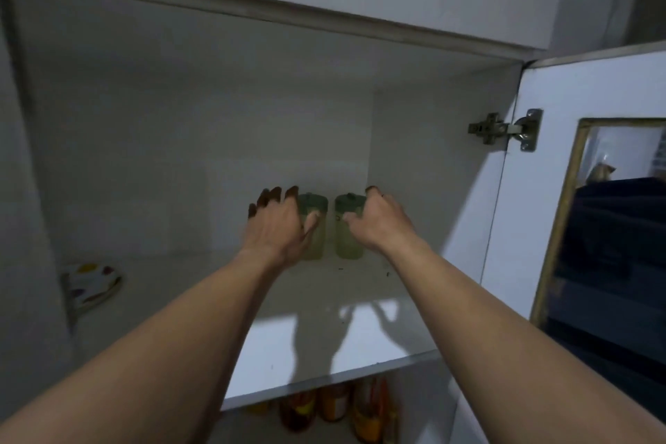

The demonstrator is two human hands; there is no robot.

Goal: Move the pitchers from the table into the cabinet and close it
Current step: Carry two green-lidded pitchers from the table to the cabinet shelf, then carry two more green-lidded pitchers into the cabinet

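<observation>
Two clear pitchers with green lids stand upright side by side at the back of the white cabinet shelf point(360, 346). My left hand point(277, 223) is beside the left pitcher point(317, 243), its fingers spread apart and its thumb resting against the pitcher's side. My right hand point(374, 223) curls around the right pitcher point(347, 240), thumb on the front and fingers over its far side near the lid. A narrow gap separates the two pitchers. Both forearms reach into the cabinet from below.
The cabinet door point(540, 173), with a glass pane and a metal hinge point(504, 128), stands open at the right. A white item with coloured dots point(92, 285) lies at the shelf's left end. Several jars point(331, 404) sit on the shelf below.
</observation>
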